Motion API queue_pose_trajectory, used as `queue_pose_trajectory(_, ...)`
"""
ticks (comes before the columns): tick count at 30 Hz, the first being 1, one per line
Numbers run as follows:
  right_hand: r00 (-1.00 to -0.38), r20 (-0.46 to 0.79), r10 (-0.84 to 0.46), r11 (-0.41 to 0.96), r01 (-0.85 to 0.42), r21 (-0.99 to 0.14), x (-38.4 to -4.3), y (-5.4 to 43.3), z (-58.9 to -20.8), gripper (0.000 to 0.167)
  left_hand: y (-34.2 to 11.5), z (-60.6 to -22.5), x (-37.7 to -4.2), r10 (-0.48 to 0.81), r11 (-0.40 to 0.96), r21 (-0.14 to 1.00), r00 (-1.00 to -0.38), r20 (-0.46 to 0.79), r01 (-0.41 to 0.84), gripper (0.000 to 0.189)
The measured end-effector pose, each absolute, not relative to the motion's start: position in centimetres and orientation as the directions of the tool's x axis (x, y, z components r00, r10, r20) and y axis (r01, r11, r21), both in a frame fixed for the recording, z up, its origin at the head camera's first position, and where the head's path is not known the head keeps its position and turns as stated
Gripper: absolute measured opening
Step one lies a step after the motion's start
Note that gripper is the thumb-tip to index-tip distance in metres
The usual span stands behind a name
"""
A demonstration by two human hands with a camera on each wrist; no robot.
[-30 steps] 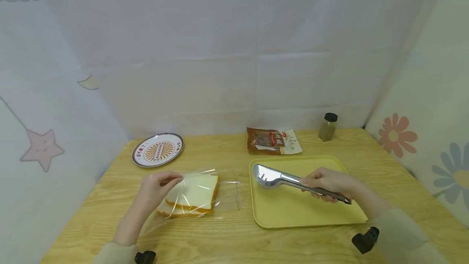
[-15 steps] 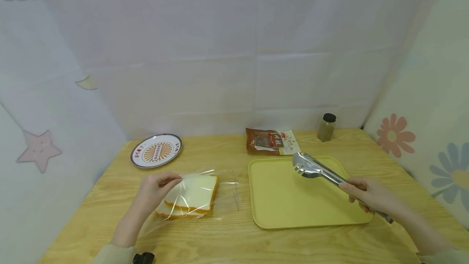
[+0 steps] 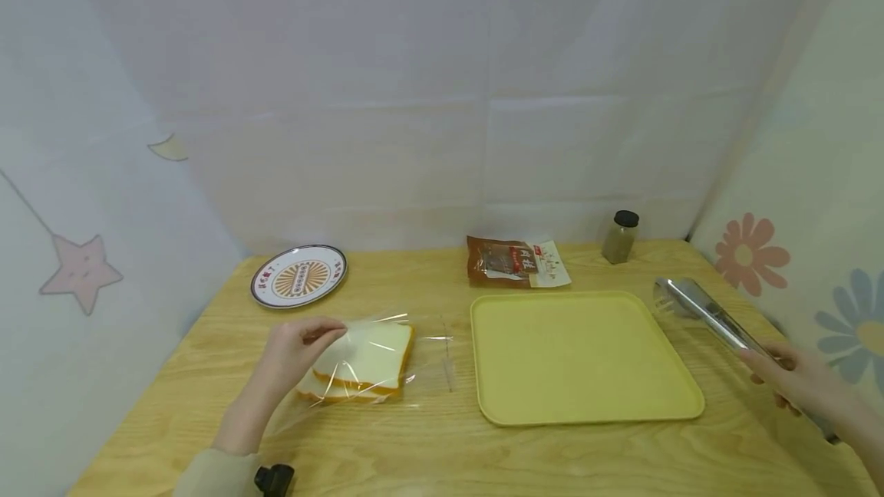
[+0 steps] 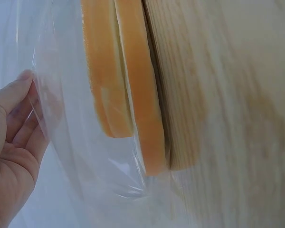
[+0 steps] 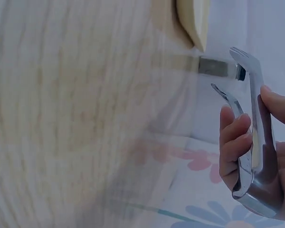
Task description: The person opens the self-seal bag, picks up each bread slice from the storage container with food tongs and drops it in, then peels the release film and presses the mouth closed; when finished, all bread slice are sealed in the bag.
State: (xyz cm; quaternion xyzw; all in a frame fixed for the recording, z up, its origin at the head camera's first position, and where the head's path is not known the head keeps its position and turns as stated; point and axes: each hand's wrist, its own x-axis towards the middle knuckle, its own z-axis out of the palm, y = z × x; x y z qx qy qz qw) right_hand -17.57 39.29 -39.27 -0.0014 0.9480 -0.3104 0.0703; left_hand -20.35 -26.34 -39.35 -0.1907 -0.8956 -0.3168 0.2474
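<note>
Two bread slices [image 3: 366, 355] lie overlapped inside a clear plastic bag [image 3: 431, 363] on the table's left half. My left hand [image 3: 297, 351] pinches the upper edge of the bag between thumb and fingers; in the left wrist view the film [image 4: 50, 95] stands lifted away from the slices' crusts [image 4: 140, 95]. Over the table right of the yellow tray, my right hand [image 3: 794, 378] grips metal tongs [image 3: 718, 320]. Thumb on one arm and fingers curled round the other, it holds the tongs with their tips apart, nothing between them, as the right wrist view shows.
A bare yellow tray [image 3: 587, 359] lies right of centre. Behind it are a brown-and-white food packet [image 3: 518, 262] and a small black-lidded jar [image 3: 620, 238]. At the back left sits a round patterned plate [image 3: 299, 276]. Cloth walls [image 3: 414, 98] border the table.
My right hand has carried the tongs rightward, from above the yellow tray to past its right edge. The left hand keeps its pinch on the bag, almost unmoved.
</note>
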Motion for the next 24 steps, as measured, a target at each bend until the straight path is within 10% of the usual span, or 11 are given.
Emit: queue_pose_trajectory(24, -0.991, -0.115, 0.065, 0.843, 0.116, -0.525, -19.6, 40.9, -41.7, 0.063, -26.5, -39.5, -19.9, 0.183, 0.719, 0.491, -0.815, 0.55, 0.492, 0.012)
